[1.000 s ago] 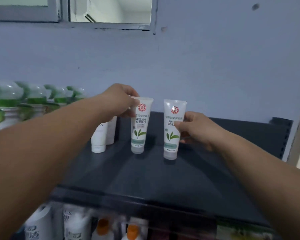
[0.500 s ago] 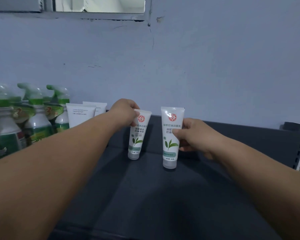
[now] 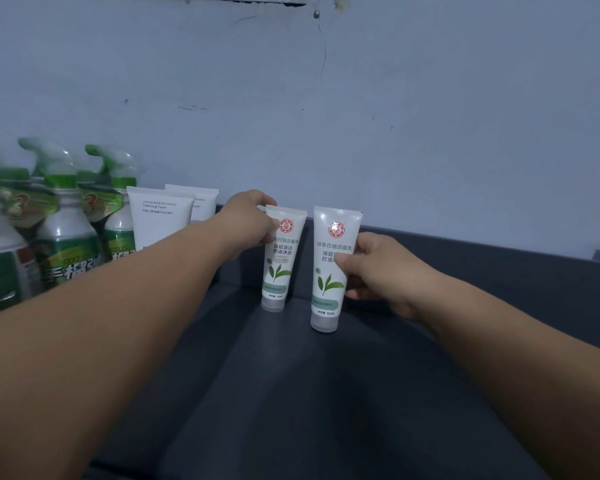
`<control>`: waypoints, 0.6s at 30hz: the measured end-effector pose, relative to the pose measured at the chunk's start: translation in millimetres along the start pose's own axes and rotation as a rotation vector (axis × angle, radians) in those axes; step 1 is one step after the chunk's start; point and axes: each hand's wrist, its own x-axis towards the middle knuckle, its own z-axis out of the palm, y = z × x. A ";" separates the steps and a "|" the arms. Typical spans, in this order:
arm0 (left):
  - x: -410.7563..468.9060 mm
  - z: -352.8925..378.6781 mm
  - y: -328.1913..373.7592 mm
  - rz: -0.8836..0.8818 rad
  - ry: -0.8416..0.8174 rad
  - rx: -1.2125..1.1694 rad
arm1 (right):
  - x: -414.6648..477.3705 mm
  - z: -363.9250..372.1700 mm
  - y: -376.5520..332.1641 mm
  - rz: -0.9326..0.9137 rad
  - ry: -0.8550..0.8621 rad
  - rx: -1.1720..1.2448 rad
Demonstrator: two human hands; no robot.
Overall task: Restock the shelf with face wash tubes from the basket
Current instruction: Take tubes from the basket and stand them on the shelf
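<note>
The left tube (image 3: 280, 261) is gripped near its top by the left hand (image 3: 252, 220), and the right tube (image 3: 331, 271) is pinched at mid-height by the right hand (image 3: 378, 268), as half a second earlier. Both are stood cap-down on the dark shelf (image 3: 291, 393), just beside each other. The left tube is seen leaning less than before.

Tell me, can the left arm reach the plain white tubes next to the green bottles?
Probably yes. The plain white tubes stand just left of the left grip, with nothing between them. But that grip holds a green-leaf tube, so it would have to let go first.
</note>
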 end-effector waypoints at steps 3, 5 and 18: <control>-4.0 -3.0 -0.6 -0.012 -0.023 -0.008 | 6.0 12.6 -2.2 0.001 -0.032 0.028; -7.5 -5.3 1.1 -0.016 -0.028 0.005 | 8.5 21.3 -4.1 -0.003 -0.048 0.034; -45.6 -29.2 -2.0 -0.023 0.113 0.287 | 7.9 70.7 -20.5 -0.048 -0.105 0.050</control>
